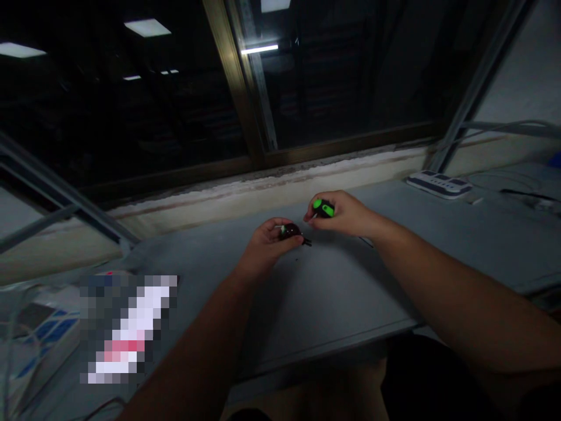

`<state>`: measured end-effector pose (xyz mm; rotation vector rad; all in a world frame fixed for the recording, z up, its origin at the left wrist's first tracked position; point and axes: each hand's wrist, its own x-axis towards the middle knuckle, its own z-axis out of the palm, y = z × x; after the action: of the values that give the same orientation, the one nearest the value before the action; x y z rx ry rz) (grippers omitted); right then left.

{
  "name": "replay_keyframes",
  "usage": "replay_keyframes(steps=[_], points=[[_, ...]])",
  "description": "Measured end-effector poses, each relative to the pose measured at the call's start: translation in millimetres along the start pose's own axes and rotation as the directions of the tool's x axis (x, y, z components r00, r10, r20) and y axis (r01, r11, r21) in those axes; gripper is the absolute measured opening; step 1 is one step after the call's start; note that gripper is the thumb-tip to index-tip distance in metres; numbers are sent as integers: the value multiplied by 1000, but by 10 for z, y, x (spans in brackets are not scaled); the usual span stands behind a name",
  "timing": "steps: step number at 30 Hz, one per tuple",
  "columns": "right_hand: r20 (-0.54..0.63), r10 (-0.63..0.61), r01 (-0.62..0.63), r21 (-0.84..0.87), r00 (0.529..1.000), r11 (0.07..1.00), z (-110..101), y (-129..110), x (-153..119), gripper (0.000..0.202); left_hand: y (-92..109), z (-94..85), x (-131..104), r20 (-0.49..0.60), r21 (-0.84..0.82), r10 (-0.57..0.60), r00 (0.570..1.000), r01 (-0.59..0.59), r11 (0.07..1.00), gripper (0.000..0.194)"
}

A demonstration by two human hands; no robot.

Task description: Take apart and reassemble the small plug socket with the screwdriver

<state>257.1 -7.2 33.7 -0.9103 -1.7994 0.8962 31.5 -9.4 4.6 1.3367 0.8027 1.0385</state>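
1. Near edge: the person's dark clothing [425, 380] lies below the front of a grey desk [333, 298].
2. Near left: a pixelated patch [127, 327] covers something on the desk; its identity cannot be told. Left of it lies a blue-and-white item [48, 336], partly cut by the patch.
3. Middle, left hand [265, 242]: the fingers and thumb grip a dark, glossy, rounded object [291, 231] above the desk. Two thin black prongs [307, 241] project from its right side; a paler greenish spot shows at its left.
4. Below this hand, a small dark speck [297, 259] marks the desk.
5. Middle, right hand [346, 213]: slightly farther than the left, it is curled around a green-and-black tool handle [323, 208]. The two held objects are near each other but apart. Whether a tip extends from the handle cannot be told.
6. Beneath the right wrist, a thin dark strand [366, 242] shows against the desk.
7. Far right: a flat white-and-dark power strip [438, 183] rests on the desk, with pale cables [504, 178] beyond it to the right.
8. Far: a metal-framed window [232, 76], dark, reflects several bright lamps [147, 27] above a rough, pale sill [280, 184].
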Motion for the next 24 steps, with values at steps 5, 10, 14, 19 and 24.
replay_keyframes(steps=[5, 10, 14, 19, 24], points=[[86, -41, 51, -117, 995, 992, 117, 19, -15, 19, -2, 8, 4, -4, -39, 32, 999, -32, 999, 51], [79, -60, 73, -165, 995, 984, 134, 14, -12, 20, -10, 11, 3, -6, -41, 56, 998, -56, 998, 52], [78, -72, 85, -179, 994, 980, 146, -14, -25, 16, 1, 12, -1, -4, -24, 72, 997, -72, 997, 50], [79, -73, 88, -207, 994, 974, 186, -20, -38, 14, 11, 4, 1, 18, 9, 74, 997, -74, 997, 52], [88, -71, 92, -261, 994, 961, 240, -25, -37, 15, 16, 13, -6, 27, 49, 76, 997, -77, 996, 51]])
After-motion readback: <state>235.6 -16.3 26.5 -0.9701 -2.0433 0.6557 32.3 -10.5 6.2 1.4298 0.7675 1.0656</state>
